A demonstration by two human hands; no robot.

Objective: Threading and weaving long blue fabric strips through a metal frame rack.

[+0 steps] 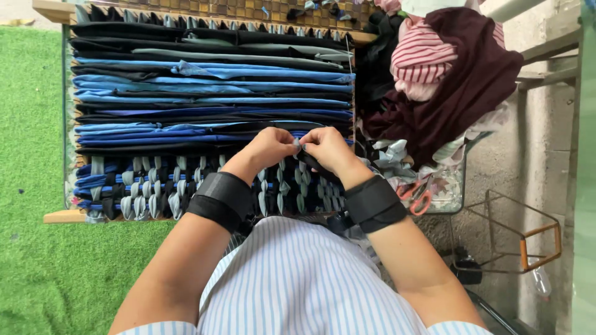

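Both your left hand (268,149) and right hand (327,147) pinch one grey fabric strip (297,145) at the woven edge on the wooden loom frame (57,216). Near rows look woven; the far blue strips (211,93) are unwoven.

Green artificial turf (34,186) fills the left side of the frame. At upper right sits a heap of cloth scraps (447,80): dark maroon, pink-and-red striped, black and pale pieces. Below it, right of centre, orange-handled scissors (417,195) lie on a patterned surface. A wire stand with wooden bars (528,239) stands at lower right on bare concrete floor (496,161).
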